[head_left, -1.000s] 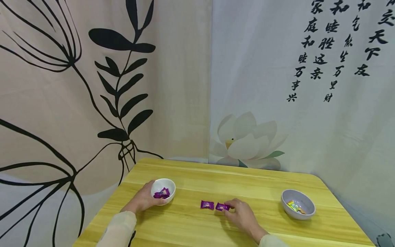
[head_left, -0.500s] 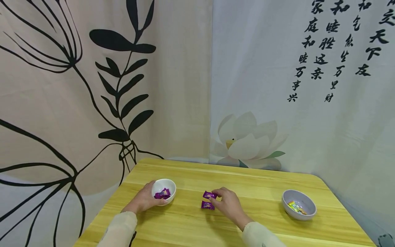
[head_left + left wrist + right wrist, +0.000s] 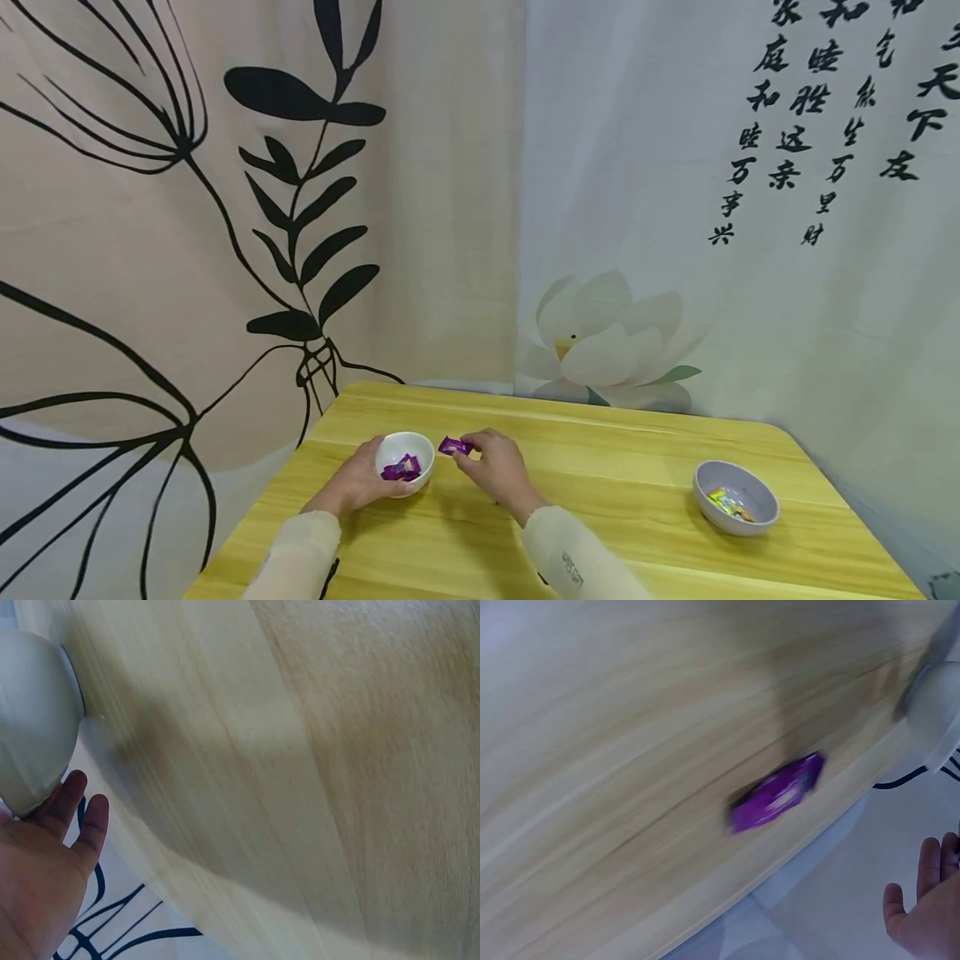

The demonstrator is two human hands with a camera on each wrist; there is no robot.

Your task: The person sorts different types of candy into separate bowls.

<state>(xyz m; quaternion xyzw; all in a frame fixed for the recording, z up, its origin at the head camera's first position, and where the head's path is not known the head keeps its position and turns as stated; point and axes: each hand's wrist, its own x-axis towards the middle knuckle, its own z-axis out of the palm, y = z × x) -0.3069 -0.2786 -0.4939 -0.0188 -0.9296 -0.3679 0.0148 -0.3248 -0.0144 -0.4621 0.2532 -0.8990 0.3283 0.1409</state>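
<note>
My left hand (image 3: 354,483) grips a small white bowl (image 3: 423,472) by its left side, the thumb along the near rim. Several purple-wrapped candies (image 3: 401,468) lie inside it. Just right of that bowl, my right hand (image 3: 501,472) pinches another purple candy (image 3: 454,447) between thumb and fingertips. The right wrist view shows one more wrapped candy (image 3: 778,793), slightly blurred, lying on the table; the right hand and forearm mostly cover it in the head view. The left wrist view catches the bowl's outer wall (image 3: 37,712) above the fingers.
A greyish bowl (image 3: 735,490) with yellow and other bright wrapped sweets stands at the table's right side. The wooden table (image 3: 600,450) has a rounded far right corner. Behind it hangs a printed curtain (image 3: 450,208) with plants, a lotus and writing.
My right hand has picked up one purple candy beside the other and carried it left to the white bowl's edge. The left hand has kept its hold on the bowl.
</note>
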